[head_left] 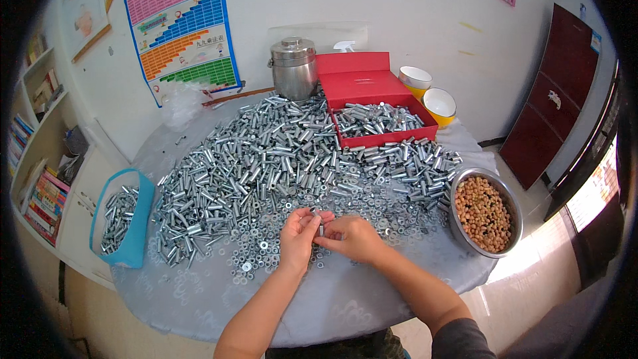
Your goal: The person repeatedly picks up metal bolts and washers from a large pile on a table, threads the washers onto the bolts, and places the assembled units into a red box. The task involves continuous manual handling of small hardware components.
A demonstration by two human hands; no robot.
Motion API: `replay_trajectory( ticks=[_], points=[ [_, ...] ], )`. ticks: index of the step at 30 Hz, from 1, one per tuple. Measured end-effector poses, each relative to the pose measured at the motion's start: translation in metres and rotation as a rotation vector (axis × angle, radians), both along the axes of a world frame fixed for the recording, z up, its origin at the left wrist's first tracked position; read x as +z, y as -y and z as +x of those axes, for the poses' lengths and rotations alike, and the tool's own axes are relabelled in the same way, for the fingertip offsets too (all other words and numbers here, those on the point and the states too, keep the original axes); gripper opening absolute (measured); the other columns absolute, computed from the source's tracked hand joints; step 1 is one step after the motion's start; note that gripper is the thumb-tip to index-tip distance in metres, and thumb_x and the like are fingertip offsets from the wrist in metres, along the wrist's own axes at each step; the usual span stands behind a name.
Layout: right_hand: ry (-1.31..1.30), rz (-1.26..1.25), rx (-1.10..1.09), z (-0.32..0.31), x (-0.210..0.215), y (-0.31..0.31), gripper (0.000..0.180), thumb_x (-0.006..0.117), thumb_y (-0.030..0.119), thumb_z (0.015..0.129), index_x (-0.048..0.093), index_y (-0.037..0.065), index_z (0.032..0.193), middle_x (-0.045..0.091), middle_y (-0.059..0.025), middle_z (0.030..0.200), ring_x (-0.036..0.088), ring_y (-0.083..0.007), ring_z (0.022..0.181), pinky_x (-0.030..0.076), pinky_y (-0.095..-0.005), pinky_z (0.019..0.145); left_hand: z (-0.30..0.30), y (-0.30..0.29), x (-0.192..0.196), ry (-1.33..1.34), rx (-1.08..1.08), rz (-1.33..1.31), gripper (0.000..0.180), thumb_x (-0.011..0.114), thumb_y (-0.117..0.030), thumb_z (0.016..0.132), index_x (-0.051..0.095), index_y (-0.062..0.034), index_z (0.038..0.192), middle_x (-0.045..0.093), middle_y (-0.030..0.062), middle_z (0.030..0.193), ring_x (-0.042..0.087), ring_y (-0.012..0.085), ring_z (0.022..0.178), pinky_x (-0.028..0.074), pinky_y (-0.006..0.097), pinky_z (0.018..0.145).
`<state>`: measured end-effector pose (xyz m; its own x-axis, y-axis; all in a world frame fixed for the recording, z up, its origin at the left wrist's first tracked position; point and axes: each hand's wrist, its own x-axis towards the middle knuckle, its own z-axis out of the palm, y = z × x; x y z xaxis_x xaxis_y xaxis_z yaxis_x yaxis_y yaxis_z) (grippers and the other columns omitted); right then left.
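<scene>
My left hand and my right hand meet over the near side of a heap of hardware. Pinched between their fingertips is a small metal bolt, upright and partly hidden by the fingers. Both hands are closed on it. Around and beyond them spread silvery bolts and metal sleeves in a large pile. Loose washers and nuts lie flat beside my left wrist, with more of them scattered past my right hand.
At the back, an open red box holds more bolts, beside a steel lidded pot and two yellow bowls. A blue fabric bin with bolts stands left. On the right edge sits a steel basin of brownish round pieces.
</scene>
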<state>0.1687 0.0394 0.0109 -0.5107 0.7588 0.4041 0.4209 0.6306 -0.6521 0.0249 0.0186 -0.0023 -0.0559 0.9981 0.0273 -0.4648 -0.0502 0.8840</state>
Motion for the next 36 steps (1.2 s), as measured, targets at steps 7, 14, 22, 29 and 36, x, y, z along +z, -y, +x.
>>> replay_trajectory(
  ticks=[7, 14, 22, 29, 36],
  points=[
    [0.084, 0.098, -0.135, 0.020, 0.004, -0.009, 0.024, 0.072, 0.025, 0.068, 0.062, 0.003, 0.071, 0.060, -0.0086, 0.064, 0.057, -0.0231, 0.058, 0.045, -0.0336, 0.055, -0.022, -0.008, 0.008, 0.029, 0.259, 0.010, 0.015, 0.047, -0.009, 0.090, 0.044, -0.0005, 0.103, 0.058, 0.0145, 0.095, 0.060, 0.0244, 0.089, 0.051, 0.032, 0.078],
    [0.084, 0.351, -0.534, 0.065, -0.007, -0.049, 0.019, 0.062, 0.020, 0.076, 0.065, 0.005, 0.087, 0.061, -0.0104, 0.078, 0.056, -0.0296, 0.077, 0.043, -0.0388, 0.068, -0.022, -0.003, 0.008, 0.022, 0.179, -0.060, 0.013, 0.048, -0.008, 0.089, 0.043, -0.0021, 0.100, 0.060, 0.0147, 0.093, 0.061, 0.0222, 0.079, 0.053, 0.031, 0.067],
    [0.264, 0.356, -0.612, 0.067, -0.022, -0.065, 0.023, 0.058, 0.022, 0.078, 0.064, 0.008, 0.096, 0.057, -0.0108, 0.094, 0.052, -0.0293, 0.088, 0.040, -0.0407, 0.078, -0.020, -0.002, 0.009, -0.048, 0.133, -0.079, 0.015, 0.049, -0.012, 0.089, 0.045, -0.0037, 0.101, 0.059, 0.0126, 0.097, 0.060, 0.0202, 0.079, 0.052, 0.032, 0.068],
    [0.221, 0.345, -0.606, 0.068, -0.020, -0.067, 0.019, 0.061, 0.019, 0.076, 0.063, 0.005, 0.088, 0.060, -0.0087, 0.092, 0.053, -0.0273, 0.090, 0.039, -0.0402, 0.079, -0.019, 0.000, 0.009, -0.048, 0.010, -0.074, 0.018, 0.049, -0.016, 0.090, 0.046, -0.0036, 0.103, 0.058, 0.0180, 0.104, 0.060, 0.0235, 0.087, 0.051, 0.034, 0.072],
    [0.188, 0.287, -0.586, 0.065, -0.017, -0.066, 0.011, 0.063, 0.016, 0.072, 0.064, 0.005, 0.077, 0.061, -0.0076, 0.083, 0.055, -0.0273, 0.083, 0.040, -0.0393, 0.075, -0.018, 0.000, 0.011, 0.056, -0.105, -0.073, 0.019, 0.048, -0.017, 0.090, 0.048, -0.0044, 0.104, 0.057, 0.0204, 0.108, 0.060, 0.0261, 0.093, 0.050, 0.036, 0.076]
  ],
)
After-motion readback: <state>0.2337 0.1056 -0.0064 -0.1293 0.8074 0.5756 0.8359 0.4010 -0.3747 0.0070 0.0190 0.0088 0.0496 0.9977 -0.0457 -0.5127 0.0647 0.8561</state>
